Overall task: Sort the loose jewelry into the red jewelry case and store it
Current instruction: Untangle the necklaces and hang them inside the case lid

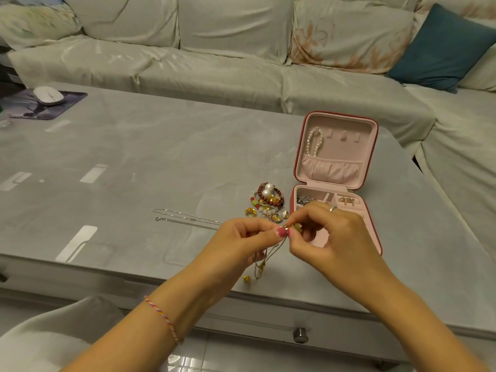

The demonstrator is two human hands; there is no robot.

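The red jewelry case (pixel 374 146) lies open on the table, its pink lid upright with a pearl bracelet (pixel 314 142) hung inside. Silver chains and gold pieces lie in its tray compartments. My left hand (pixel 241 241) and my right hand (pixel 330 237) meet just in front of the case, both pinching a gold necklace (pixel 264 260) with a round gold pendant (pixel 296 227) at the fingertips. Its chain dangles below my left hand. A pile of loose jewelry (pixel 268 201) with red beads and two pearls sits left of the case. A thin silver chain (pixel 185 220) lies stretched out further left.
A small gold charm (pixel 246 278) lies near the table's front edge. A white mouse (pixel 48 95) on a dark mouse pad (pixel 45 110) sits at the far left. A pale sofa (pixel 241 63) with a teal cushion (pixel 442 49) runs behind and right of the table.
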